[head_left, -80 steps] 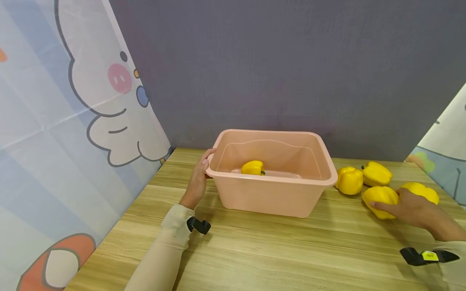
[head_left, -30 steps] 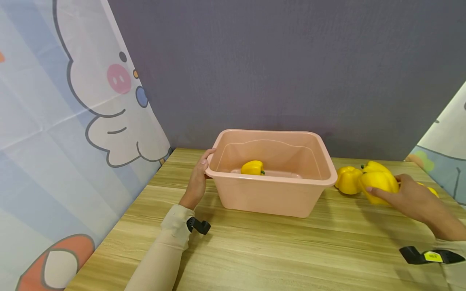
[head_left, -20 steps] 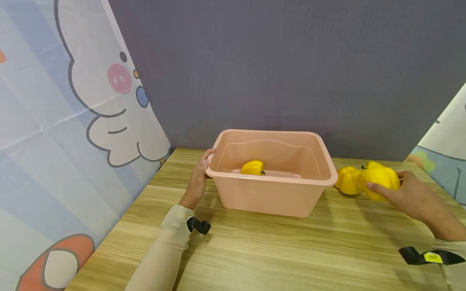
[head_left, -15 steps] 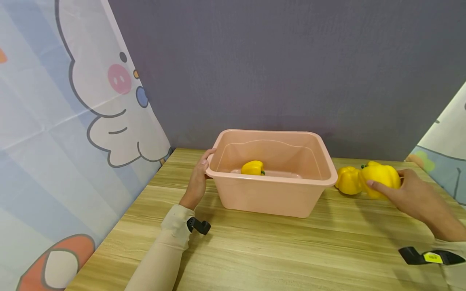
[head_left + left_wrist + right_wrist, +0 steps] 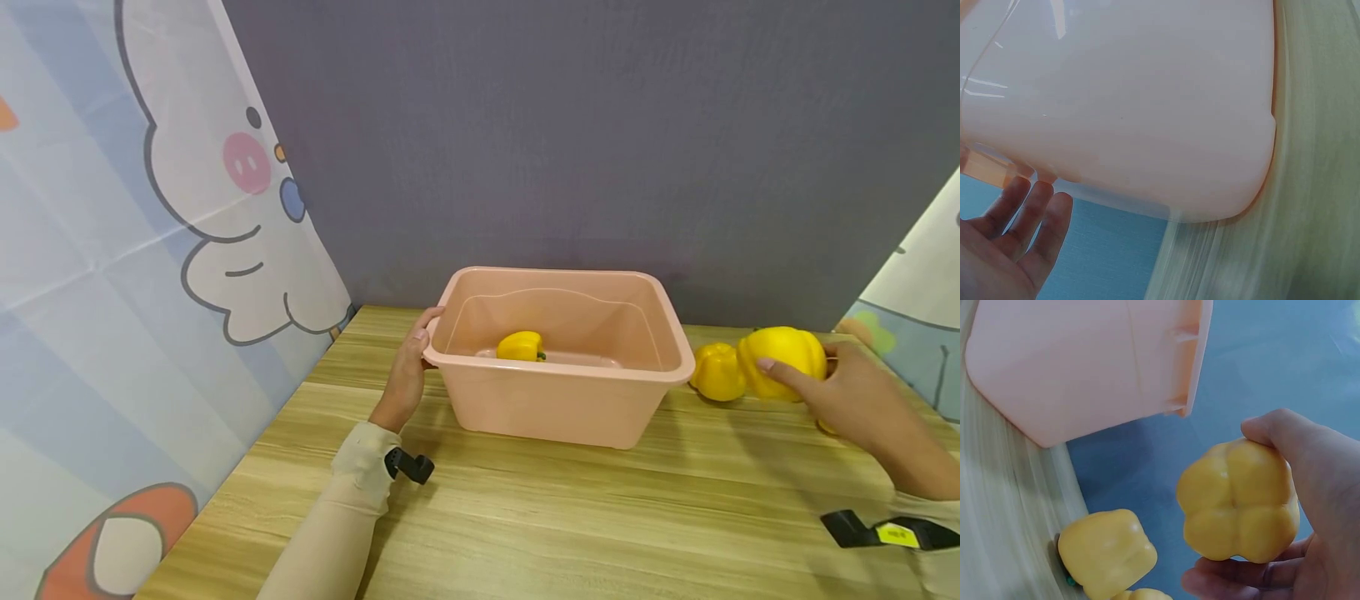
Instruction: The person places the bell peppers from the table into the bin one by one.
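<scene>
In the head view my left hand (image 5: 405, 367) grips the left rim of a pink plastic bin (image 5: 543, 408). Its fingertips reach under that rim in the left wrist view. Inside the bin lies one yellow bell pepper (image 5: 520, 346), on its side. My right hand (image 5: 858, 396) holds another yellow bell pepper (image 5: 783, 362) above the table, right of the bin, with the thumb on one side and fingers on the other. The right wrist view shows this pepper's lobed bottom. Beside the bin's right wall sits a third bell pepper (image 5: 718, 372).
A yellow edge (image 5: 827, 427) peeks out under the right hand, mostly hidden. The wood-grain table (image 5: 525, 517) stretches in front of the bin. Behind it stands a dark grey wall (image 5: 570, 150), and a cartoon-printed sheet (image 5: 90, 275) hangs at the left.
The right hand has lifted its bell pepper off the table and raised it, so it now covers the pepper behind. My left hand and the bin have stayed put.
</scene>
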Demonstrator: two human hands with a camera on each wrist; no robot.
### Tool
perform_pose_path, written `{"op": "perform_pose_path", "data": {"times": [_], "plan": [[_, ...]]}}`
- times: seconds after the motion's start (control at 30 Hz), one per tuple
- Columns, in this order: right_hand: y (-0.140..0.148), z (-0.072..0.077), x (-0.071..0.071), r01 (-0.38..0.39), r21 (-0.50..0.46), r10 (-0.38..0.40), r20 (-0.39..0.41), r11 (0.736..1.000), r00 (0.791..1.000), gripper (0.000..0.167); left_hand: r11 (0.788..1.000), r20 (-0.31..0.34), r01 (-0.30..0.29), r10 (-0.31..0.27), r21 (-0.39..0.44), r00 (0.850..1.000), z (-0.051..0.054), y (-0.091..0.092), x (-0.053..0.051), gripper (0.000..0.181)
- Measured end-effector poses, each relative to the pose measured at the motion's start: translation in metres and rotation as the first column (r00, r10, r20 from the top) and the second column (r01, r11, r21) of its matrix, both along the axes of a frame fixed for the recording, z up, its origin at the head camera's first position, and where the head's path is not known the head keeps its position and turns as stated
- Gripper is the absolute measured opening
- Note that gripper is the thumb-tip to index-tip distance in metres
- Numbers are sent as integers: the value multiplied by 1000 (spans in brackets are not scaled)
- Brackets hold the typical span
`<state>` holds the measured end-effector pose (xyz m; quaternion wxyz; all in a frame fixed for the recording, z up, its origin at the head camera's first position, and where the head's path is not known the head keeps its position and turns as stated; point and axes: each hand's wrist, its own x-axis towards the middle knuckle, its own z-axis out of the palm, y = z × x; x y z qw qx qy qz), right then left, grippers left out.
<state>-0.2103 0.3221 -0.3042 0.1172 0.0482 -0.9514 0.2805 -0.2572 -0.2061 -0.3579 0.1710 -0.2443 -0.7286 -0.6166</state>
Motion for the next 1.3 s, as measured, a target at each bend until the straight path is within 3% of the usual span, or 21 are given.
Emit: {"op": "perform_pose_path", "data": {"times": [0.23, 0.57, 0.83, 1.3], "plan": [[-3, 5, 3, -49, -58, 49, -1, 997, 999, 51, 1000, -4, 3, -3, -3, 1000, -1, 2, -1, 53], [-7, 7, 5, 8, -74, -4, 54, 997, 999, 69, 1000, -3, 12, -12, 17, 1000, 0, 3, -1, 52], [-6, 6, 2, -60, -196, 77, 81, 979, 994, 70, 1000, -10, 8, -8, 12, 1000, -2, 2, -2, 53], [-15, 12, 12, -34, -252, 55, 79, 967, 995, 79, 1000, 0, 10, -10, 23, 1000, 0, 4, 0, 52]]}}
